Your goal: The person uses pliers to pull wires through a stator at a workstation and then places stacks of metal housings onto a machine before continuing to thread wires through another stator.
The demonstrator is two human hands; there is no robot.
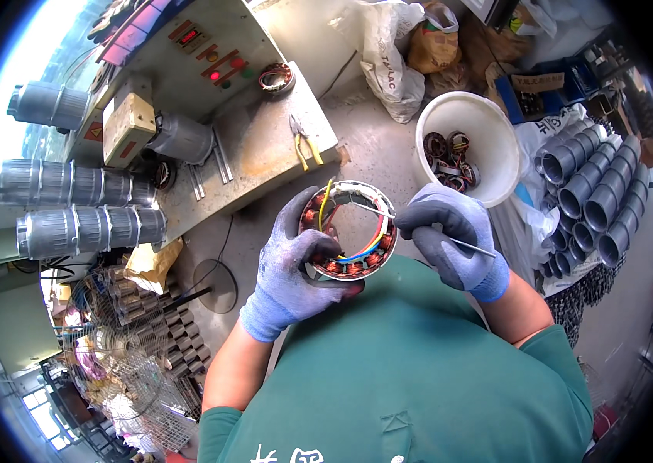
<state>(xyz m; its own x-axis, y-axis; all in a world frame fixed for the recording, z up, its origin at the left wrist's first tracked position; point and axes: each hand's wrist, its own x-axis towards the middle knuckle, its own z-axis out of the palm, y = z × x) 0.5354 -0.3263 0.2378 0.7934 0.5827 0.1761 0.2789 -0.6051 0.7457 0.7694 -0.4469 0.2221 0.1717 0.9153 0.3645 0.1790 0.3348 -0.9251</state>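
Note:
A motor stator (pixel 354 269), a ring with copper windings, is gripped at its left side by my gloved left hand (pixel 286 258), fingers and thumb wrapped around the rim. Yellow, red and blue lead wires (pixel 373 248) curve along its inside, and one yellow wire stands up at the upper left. My gloved right hand (pixel 450 231) is closed on a thin metal rod (pixel 471 247). The rod's far end reaches over the stator's upper right rim, among the windings; exactly what its tip touches is too small to tell.
Left, a metal workbench (pixel 253 150) carries yellow-handled pliers (pixel 305 145), another stator (pixel 276 79) and a control panel (pixel 207 58). A white bucket (pixel 492 123) with several stators stands ahead right. Grey metal cylinders (pixel 597 193) are stacked at right; ribbed housings (pixel 91 231) lie at left.

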